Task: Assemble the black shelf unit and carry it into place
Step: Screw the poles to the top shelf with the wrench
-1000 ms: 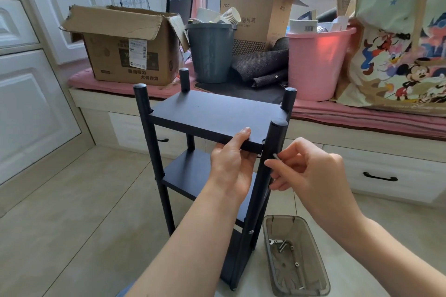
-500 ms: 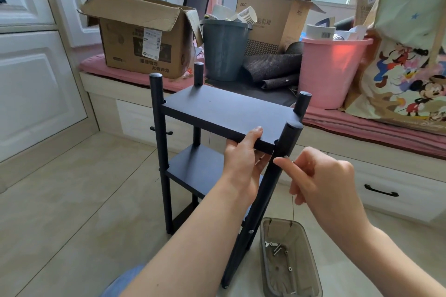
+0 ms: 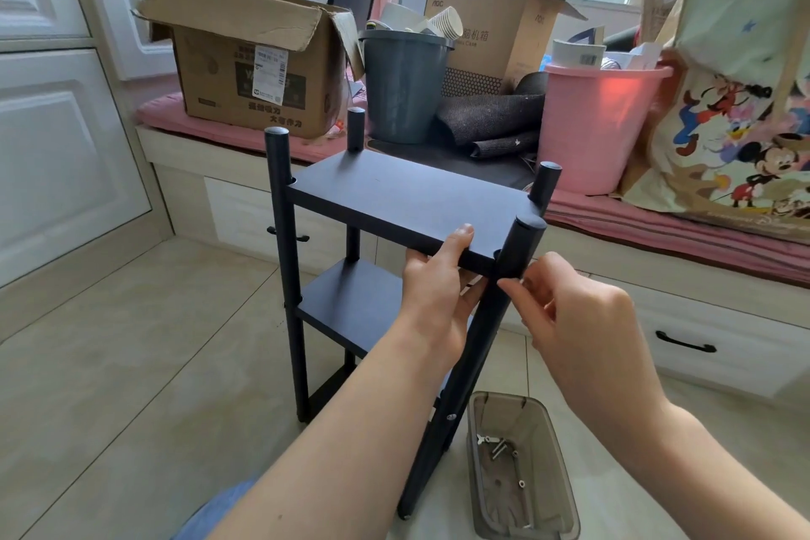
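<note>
The black shelf unit (image 3: 407,197) stands upright on the tiled floor with four round posts and a middle shelf (image 3: 350,303) below the top board. My left hand (image 3: 438,289) grips the front edge of the top board, thumb on top and fingers underneath. My right hand (image 3: 578,320) is at the near right post (image 3: 521,250), its thumb and forefinger pinched against the post just under the top board. A small metal screw showed between those fingers a second ago; the fingertips hide it now.
A clear plastic tray (image 3: 565,509) with several screws and a small wrench sits on the floor by the post's foot. Behind the shelf a pink-cushioned bench carries a cardboard box (image 3: 254,57), grey bin (image 3: 403,88), pink bucket (image 3: 600,123) and cartoon bag (image 3: 736,101). White cabinet doors (image 3: 57,145) line the left.
My right hand has closed in on the near right post, and its fingertips now touch the post below the top board. My left hand keeps its hold on the board.
</note>
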The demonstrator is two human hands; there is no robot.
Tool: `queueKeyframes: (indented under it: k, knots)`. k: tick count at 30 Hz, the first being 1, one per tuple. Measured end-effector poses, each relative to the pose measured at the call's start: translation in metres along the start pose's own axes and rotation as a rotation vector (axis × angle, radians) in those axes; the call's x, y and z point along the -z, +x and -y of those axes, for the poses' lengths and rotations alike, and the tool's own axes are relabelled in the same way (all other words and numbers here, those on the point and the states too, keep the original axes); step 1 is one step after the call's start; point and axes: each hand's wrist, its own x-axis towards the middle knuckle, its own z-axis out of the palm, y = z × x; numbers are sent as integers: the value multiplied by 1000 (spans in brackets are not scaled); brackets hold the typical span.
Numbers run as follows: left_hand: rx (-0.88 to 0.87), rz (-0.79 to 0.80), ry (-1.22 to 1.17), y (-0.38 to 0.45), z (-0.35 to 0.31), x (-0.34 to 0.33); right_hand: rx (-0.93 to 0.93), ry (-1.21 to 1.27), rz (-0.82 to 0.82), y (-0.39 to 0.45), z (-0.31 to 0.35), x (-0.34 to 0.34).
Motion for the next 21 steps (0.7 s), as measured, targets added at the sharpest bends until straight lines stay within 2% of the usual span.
queueKeyframes:
  k: [7, 13, 21]
  knots:
    - [2, 13, 2, -1, -2, 0, 6, 2, -47, -4, 0, 1]
    - [3, -4, 4, 1, -2, -1, -38, 26, -17, -2, 1, -1]
    - [-3, -5, 0, 4, -1, 0, -7, -76, 14, -2, 4, 1]
